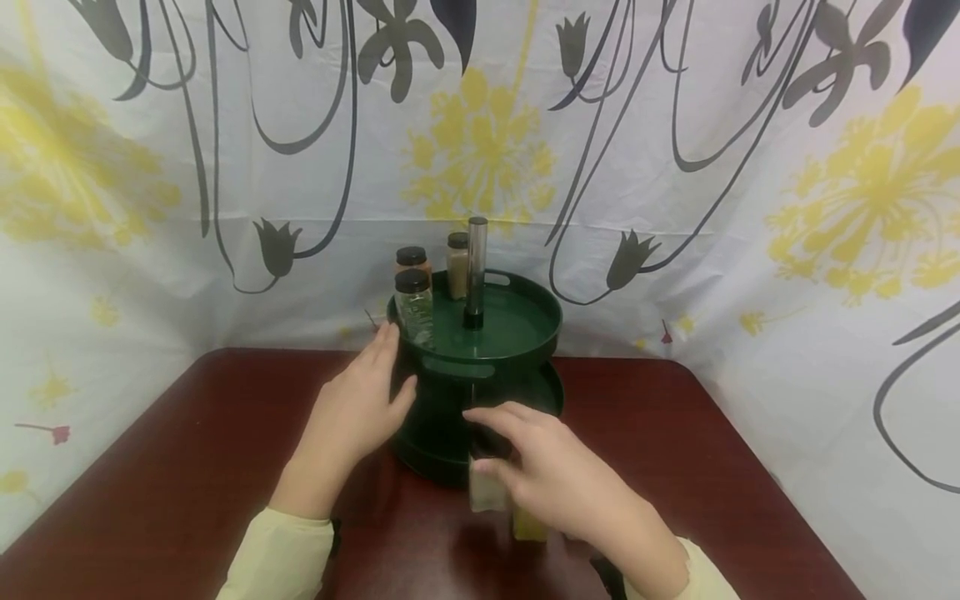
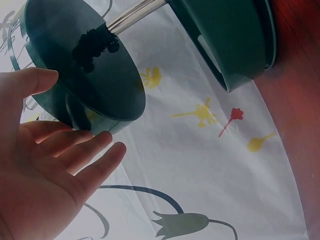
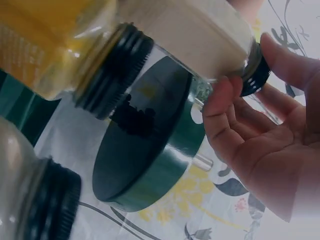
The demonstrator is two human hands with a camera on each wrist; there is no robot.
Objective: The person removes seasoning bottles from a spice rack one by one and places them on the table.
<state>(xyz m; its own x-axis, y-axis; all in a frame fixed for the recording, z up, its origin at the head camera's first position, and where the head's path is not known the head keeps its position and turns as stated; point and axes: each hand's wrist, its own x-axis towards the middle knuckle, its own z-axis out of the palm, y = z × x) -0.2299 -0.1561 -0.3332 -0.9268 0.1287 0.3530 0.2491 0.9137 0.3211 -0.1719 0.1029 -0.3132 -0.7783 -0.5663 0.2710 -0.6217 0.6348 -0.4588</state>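
Note:
A two-tier green tray stand (image 1: 517,354) with a metal centre post stands on the table. At the left of its upper tray, my left hand (image 1: 360,400) has extended fingers by the rim; in the left wrist view the fingertips are at the tray's edge. In front of the stand, my right hand (image 1: 555,467) grips a spice jar (image 1: 486,492) by its black lid. The right wrist view shows pale beige powder in this jar (image 3: 195,37), with fingers and thumb round the lid. Just beside it is a jar with yellow contents (image 1: 529,525), partly hidden by the right hand.
On the upper tray stand a jar of green herbs (image 1: 416,312), an orange-toned jar (image 1: 411,257) and a tan jar (image 1: 457,271). Another black-lidded jar (image 3: 50,205) shows close in the right wrist view. Patterned cloth (image 1: 480,150) hangs behind the dark red table (image 1: 247,433).

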